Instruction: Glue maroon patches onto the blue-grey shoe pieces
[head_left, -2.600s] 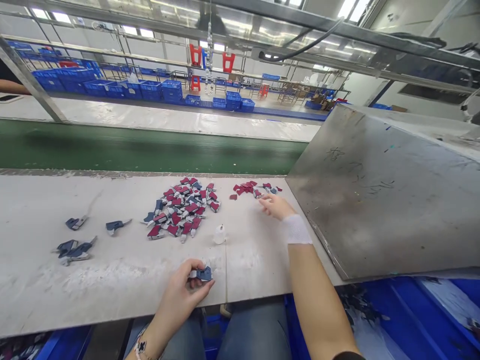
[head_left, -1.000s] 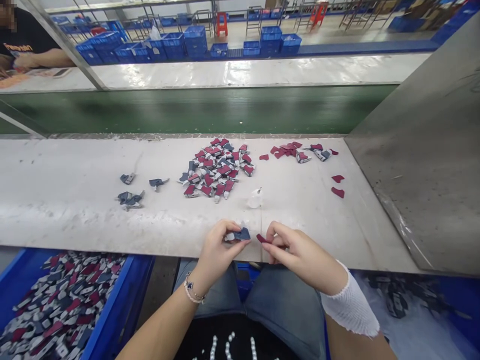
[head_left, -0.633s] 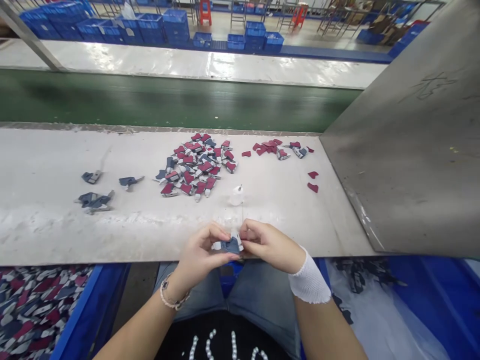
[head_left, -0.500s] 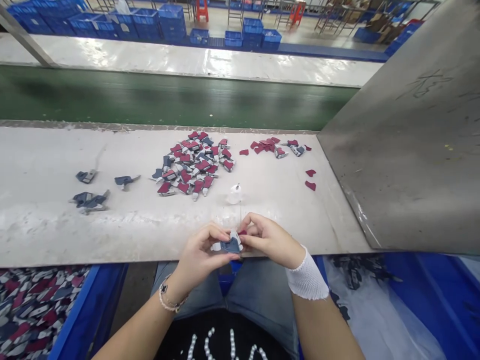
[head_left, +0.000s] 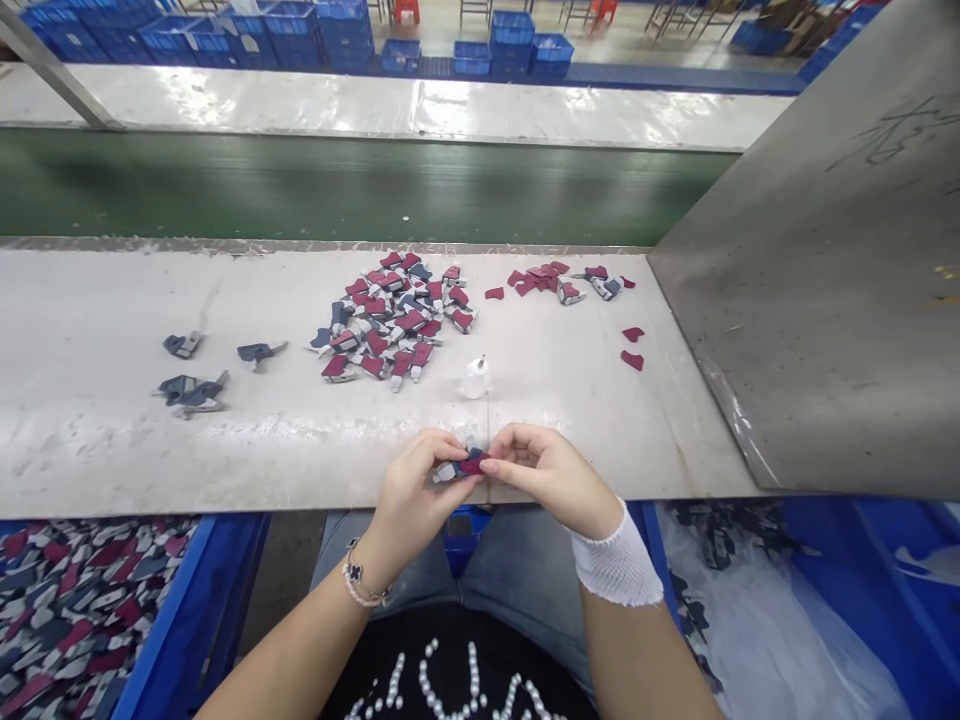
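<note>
Near the table's front edge, my left hand (head_left: 420,490) pinches a small grey and dark blue plastic part (head_left: 448,470) between thumb and fingers. From the other side, my right hand (head_left: 551,475) grips a maroon flat piece (head_left: 474,463) that lies against the part's face. Whether the piece is fully seated I cannot tell, as fingertips cover its edges. Just beyond my hands stands a small white round container (head_left: 475,380) with a dark tip on top. Farther off is a heap of grey and blue parts with maroon faces (head_left: 390,315).
Loose maroon pieces (head_left: 536,278) lie at the back right, blue-grey parts (head_left: 191,392) at the left. A metal panel (head_left: 825,300) bounds the right side. Blue bins stand below: one full of parts (head_left: 75,610) at left, one with plastic sheeting (head_left: 787,640) at right. Behind runs a green belt (head_left: 360,190).
The maroon piece, mostly hidden by my right fingers before, now lies across the part's face. The part has been turned and my hands are closer together. The view has shifted slightly.
</note>
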